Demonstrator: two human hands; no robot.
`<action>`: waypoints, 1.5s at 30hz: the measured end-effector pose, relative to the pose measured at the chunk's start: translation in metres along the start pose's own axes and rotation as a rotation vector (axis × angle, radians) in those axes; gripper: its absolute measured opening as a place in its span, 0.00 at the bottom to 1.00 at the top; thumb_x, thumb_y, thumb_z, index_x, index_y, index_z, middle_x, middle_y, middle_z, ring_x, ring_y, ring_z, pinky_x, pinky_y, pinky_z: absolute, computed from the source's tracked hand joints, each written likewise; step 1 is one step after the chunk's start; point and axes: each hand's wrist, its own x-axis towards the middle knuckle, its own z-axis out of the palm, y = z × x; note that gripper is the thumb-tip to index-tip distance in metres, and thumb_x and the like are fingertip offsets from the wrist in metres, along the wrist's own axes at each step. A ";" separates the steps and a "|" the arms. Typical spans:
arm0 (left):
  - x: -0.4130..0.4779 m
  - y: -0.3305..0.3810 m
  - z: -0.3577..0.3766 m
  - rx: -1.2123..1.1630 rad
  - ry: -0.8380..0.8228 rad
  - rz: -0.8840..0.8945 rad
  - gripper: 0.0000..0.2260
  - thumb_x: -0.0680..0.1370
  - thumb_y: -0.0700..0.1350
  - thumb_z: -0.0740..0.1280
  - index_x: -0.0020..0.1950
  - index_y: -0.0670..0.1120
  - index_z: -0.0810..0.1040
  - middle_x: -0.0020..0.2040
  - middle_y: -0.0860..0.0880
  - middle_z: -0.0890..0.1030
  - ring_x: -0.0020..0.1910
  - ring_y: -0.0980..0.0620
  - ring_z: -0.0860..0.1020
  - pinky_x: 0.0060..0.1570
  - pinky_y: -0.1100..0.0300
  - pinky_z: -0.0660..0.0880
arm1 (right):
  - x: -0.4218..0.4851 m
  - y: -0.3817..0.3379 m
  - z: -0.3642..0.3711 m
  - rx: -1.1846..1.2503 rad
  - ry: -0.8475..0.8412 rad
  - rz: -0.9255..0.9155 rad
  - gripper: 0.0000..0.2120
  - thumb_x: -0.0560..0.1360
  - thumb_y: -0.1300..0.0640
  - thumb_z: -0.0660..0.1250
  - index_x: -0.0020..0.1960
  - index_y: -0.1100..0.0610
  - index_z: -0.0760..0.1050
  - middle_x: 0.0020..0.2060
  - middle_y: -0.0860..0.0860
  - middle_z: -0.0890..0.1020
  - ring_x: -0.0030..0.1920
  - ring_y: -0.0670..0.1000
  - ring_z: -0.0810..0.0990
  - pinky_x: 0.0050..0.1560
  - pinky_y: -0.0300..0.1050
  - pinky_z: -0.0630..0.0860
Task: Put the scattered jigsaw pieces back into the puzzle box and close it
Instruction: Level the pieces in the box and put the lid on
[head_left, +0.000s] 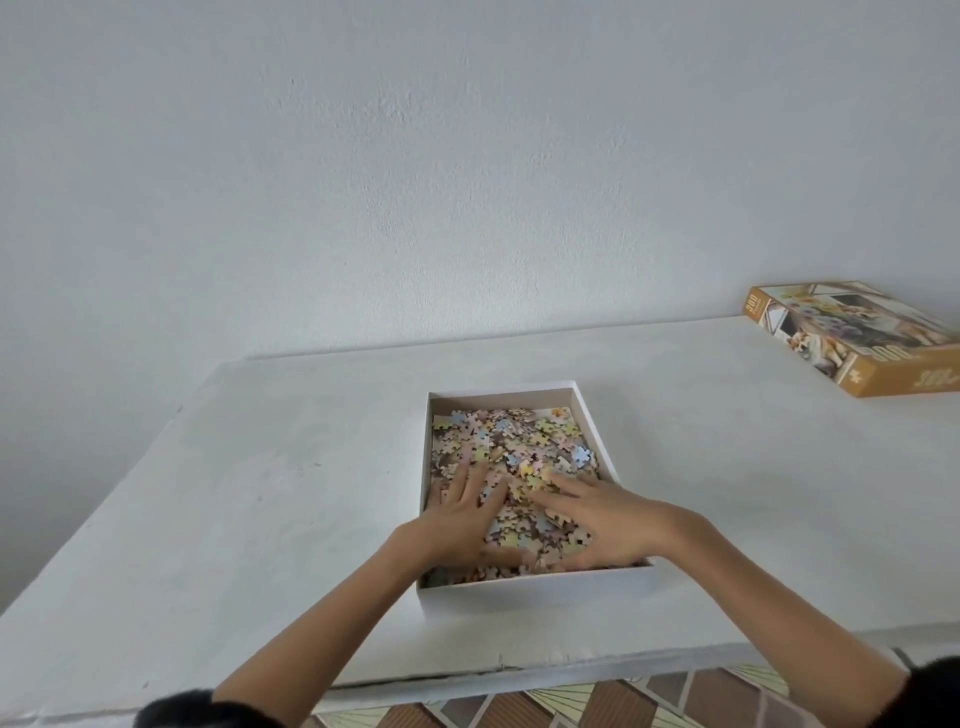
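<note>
White surface holds the box; both hands' spread fingers level pieces, lid far right probably next.

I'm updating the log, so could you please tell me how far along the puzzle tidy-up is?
Done: the pastel jigsaw pieces lie in the open white cardboard box tray; none show on the white table. In hand: the left hand and right hand press flat on the pile. Left: the orange picture-printed lid lies at the table's far right, not yet on the box.
</note>
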 end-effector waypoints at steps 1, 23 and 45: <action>0.003 0.001 -0.002 -0.043 0.016 -0.008 0.42 0.74 0.66 0.57 0.75 0.48 0.36 0.74 0.44 0.30 0.71 0.44 0.28 0.71 0.39 0.38 | 0.005 0.000 -0.001 0.034 0.009 0.012 0.37 0.76 0.47 0.62 0.75 0.48 0.42 0.75 0.51 0.40 0.75 0.56 0.42 0.74 0.54 0.49; 0.045 -0.003 -0.015 -0.492 0.431 -0.044 0.20 0.82 0.41 0.50 0.74 0.42 0.55 0.76 0.45 0.55 0.75 0.49 0.51 0.73 0.55 0.48 | 0.000 -0.012 -0.003 0.288 0.076 -0.060 0.31 0.75 0.50 0.64 0.74 0.51 0.54 0.75 0.53 0.56 0.74 0.53 0.54 0.72 0.50 0.53; 0.049 -0.010 -0.011 -0.439 0.725 0.091 0.16 0.77 0.34 0.60 0.64 0.42 0.72 0.66 0.42 0.70 0.66 0.46 0.69 0.62 0.63 0.63 | 0.002 -0.022 0.013 0.244 0.646 0.035 0.14 0.75 0.57 0.63 0.60 0.48 0.73 0.59 0.49 0.70 0.65 0.51 0.67 0.55 0.43 0.72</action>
